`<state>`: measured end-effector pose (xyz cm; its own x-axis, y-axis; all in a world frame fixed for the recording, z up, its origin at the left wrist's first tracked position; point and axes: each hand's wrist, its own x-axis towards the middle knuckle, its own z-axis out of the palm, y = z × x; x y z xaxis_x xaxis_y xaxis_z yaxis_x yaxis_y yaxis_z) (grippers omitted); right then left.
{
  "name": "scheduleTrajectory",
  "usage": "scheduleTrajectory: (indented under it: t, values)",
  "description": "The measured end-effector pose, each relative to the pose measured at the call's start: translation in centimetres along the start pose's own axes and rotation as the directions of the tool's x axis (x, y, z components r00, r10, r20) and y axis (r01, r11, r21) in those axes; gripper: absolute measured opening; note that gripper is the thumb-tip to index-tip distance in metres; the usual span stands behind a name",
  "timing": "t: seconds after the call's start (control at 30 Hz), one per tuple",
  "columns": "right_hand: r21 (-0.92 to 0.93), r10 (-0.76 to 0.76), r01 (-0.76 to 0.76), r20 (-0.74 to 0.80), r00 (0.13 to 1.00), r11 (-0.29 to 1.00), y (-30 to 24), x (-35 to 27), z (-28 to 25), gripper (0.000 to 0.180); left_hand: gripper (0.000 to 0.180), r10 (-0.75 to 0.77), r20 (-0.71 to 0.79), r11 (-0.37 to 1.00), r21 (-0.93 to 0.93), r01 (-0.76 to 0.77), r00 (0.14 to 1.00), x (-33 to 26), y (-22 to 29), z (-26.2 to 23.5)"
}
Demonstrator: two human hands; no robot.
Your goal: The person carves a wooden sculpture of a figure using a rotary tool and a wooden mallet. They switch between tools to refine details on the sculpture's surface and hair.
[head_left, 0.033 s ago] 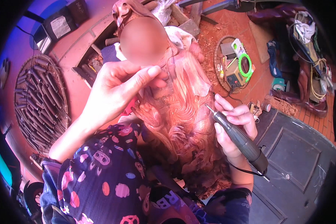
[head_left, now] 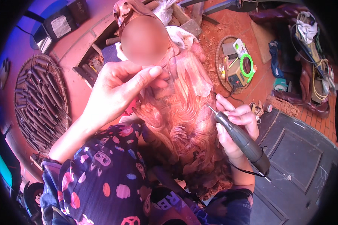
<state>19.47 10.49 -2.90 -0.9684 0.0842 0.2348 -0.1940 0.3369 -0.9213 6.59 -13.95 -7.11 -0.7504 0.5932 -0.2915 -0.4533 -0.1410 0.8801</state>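
Red-brown carved wooden statue (head_left: 176,108), full of wavy folds, is right in front of the person, between the two hands. It is long. Its top end is far away and a bit to the left, and its rough bottom end is close to the person's lap. I can't tell if it lies flat or leans.

The left hand (head_left: 112,88) is over the left side of the statue, up near the top end. Its thumb and first finger are pinched close together. I can't tell if a tiny thing is between them.

The right hand (head_left: 244,122) is at the right side of the statue, lower down. Its fingers and thumb wrap around a fat black pen-shaped power tool (head_left: 248,148). The tool slants, with its thick back end off to the right of the statue and its thin silver metal tip (head_left: 211,109) aimed left and away, at the statue's right side. So this hand is the one nearer to the wood by the tip. The tip is very close, but I can't tell if it touches.

Left of the statue is a round brown woven basket (head_left: 65,93) of dark brown sticks (head_left: 45,101). Right of the statue is a flat dark grey board with panels (head_left: 296,150).
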Motion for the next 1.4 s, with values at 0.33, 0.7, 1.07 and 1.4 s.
scheduleTrajectory:
  t: [0.33, 0.7, 1.07, 1.4]
  values:
    - [-0.055, 0.092, -0.087, 0.085, 0.992, 0.995, 0.0, 1.0, -0.8, 0.026, 0.027, 0.021, 0.029, 1.0, -0.015, -0.021, 0.999, 0.6, -0.5, 0.0]
    - [-0.089, 0.15, -0.142, 0.096, 0.984, 0.986, -0.3, 1.4, -0.6, 0.027, 0.026, 0.005, 0.036, 0.983, -0.181, 0.002, 0.999, 0.7, -0.9, -0.1]
    - [-0.104, 0.113, -0.105, 0.073, 0.991, 0.989, 0.0, 1.5, -0.3, 0.027, 0.026, 0.027, 0.043, 0.988, -0.152, -0.02, 0.999, 0.9, -1.2, -0.3]
    - [-0.075, 0.135, -0.128, 0.104, 0.985, 0.989, -0.2, 1.2, -0.8, 0.026, 0.026, 0.027, 0.025, 0.998, -0.063, -0.025, 0.999, 0.9, -1.1, -0.3]
